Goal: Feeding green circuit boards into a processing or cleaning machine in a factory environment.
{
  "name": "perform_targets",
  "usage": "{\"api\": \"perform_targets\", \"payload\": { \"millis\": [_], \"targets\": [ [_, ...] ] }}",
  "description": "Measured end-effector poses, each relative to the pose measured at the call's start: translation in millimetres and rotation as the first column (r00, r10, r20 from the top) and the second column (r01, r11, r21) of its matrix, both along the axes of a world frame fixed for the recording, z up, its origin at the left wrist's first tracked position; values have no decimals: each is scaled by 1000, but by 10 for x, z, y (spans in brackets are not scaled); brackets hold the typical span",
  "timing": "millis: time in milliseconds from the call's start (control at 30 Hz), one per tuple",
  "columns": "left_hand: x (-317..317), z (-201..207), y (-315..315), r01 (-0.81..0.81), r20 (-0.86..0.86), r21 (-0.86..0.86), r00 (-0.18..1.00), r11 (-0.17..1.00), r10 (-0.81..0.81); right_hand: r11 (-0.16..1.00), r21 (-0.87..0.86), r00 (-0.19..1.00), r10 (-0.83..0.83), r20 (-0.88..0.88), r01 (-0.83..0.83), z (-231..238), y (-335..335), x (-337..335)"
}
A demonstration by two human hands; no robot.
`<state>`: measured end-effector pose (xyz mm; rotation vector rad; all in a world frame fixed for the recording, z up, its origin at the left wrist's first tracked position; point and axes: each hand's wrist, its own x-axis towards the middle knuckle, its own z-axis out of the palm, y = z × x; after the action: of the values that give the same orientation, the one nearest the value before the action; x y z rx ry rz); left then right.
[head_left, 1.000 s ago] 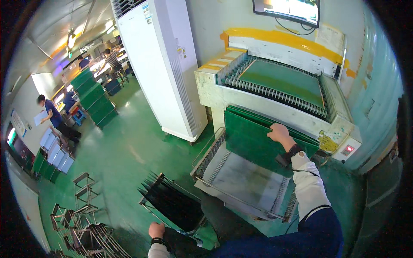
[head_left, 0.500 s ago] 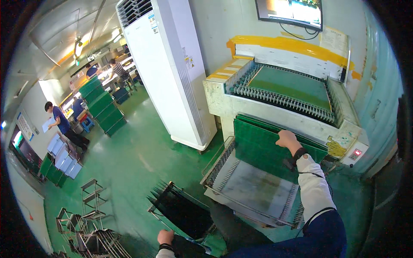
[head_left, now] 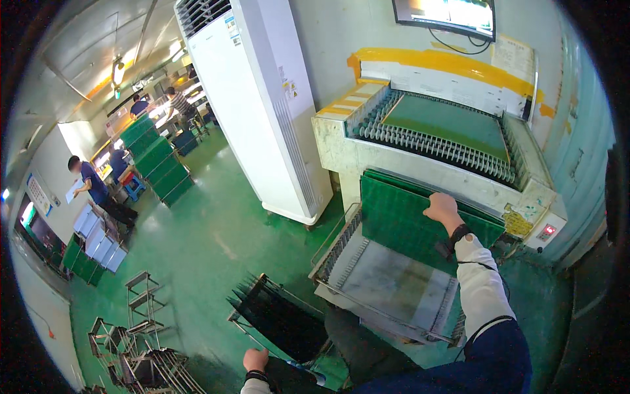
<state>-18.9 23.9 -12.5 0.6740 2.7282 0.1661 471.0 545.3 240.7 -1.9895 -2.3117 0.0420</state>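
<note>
My right hand point(head_left: 443, 211) is closed on the upper edge of a green panel point(head_left: 400, 213), which leans steeply in a wire-sided rack point(head_left: 325, 259). At least one more green panel stands close behind it. A pale, greyish sheet point(head_left: 387, 276) lies at the front of that rack, between rows of wire coils. My left hand point(head_left: 255, 360) is low, near a second rack point(head_left: 237, 320) holding thin black sheets point(head_left: 282, 318). Its fingers are curled in, and whatever they may hold is hidden.
Beyond the panels stands a roller-conveyor machine point(head_left: 426, 161) with a green board point(head_left: 446, 128) on its rollers. A tall white air conditioner point(head_left: 262, 111) is left of it. Metal frames point(head_left: 141, 341) stand at lower left. Several people and stacked green crates point(head_left: 161, 171) are farther back.
The view has shifted slightly, moving the scene a little to the right in the picture. My right hand keeps its grip on the green panel; both hands hold nearly the same pose.
</note>
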Motion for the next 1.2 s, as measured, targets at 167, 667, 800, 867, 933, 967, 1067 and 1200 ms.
{"api": "perform_targets", "payload": {
  "millis": [167,667,800,867,933,967,1067,1200],
  "targets": [
    [-25,-15,-28,-5,7,-2,1000,1000,5,1000,10,1000,-22,-2,22,-90,74,13],
    [66,132,27,-21,8,2,1000,1000,21,998,-31,999,-52,15,53,-64,16,2],
    [62,106,4,-35,7,10,999,999,35,998,-36,998,-51,23,52,-84,17,4],
    [41,90,-6,-32,9,-3,999,999,32,999,-16,999,-40,7,40,-97,16,-1],
    [27,77,-14,-28,12,-16,1000,999,29,999,-17,999,-33,11,33,-83,-3,-17],
    [22,71,-19,-36,10,-25,999,999,36,999,-18,1000,-27,14,27,-76,-12,-29],
    [54,113,13,-37,16,-25,999,999,37,1000,-9,1000,-18,15,18,-74,-36,-11],
    [75,149,15,-31,12,-6,999,999,31,1000,-10,1000,-25,3,25,-55,-55,-9]
  ]
}}
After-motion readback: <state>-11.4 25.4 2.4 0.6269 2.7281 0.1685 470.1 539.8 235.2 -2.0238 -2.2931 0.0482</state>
